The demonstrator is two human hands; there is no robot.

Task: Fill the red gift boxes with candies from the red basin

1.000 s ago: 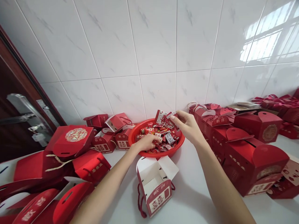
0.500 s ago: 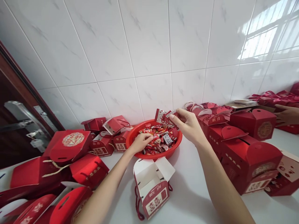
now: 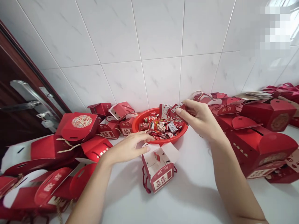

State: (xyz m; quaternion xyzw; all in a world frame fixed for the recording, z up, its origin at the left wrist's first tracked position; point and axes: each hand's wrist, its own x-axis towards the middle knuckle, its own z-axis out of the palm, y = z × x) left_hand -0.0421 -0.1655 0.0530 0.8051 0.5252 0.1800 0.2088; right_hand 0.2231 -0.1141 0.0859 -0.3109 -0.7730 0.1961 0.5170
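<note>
A round red basket [image 3: 137, 124] full of wrapped candies [image 3: 161, 126] stands by the wall. Just in front of it is an open red gift box [image 3: 163, 179] with white inner walls and a dark red cord; a small red candy [image 3: 157, 156] shows inside. My left hand [image 3: 128, 147] is over the box's left flap, fingers apart and holding nothing visible. Over the basket's right side my right hand [image 3: 198, 116] pinches red-and-white packets [image 3: 178, 109].
Closed and half-open red gift boxes [image 3: 79, 126] are piled at the left, near a dark door with a metal handle [image 3: 28, 105]. More red boxes [image 3: 263, 146] line the right. Part of another person's arm [image 3: 294, 104] shows at the far right edge.
My left hand has left the candies and come back over the box, its fingers opened. A small red candy now shows in the box. My right hand still holds the packets. The view has shifted.
</note>
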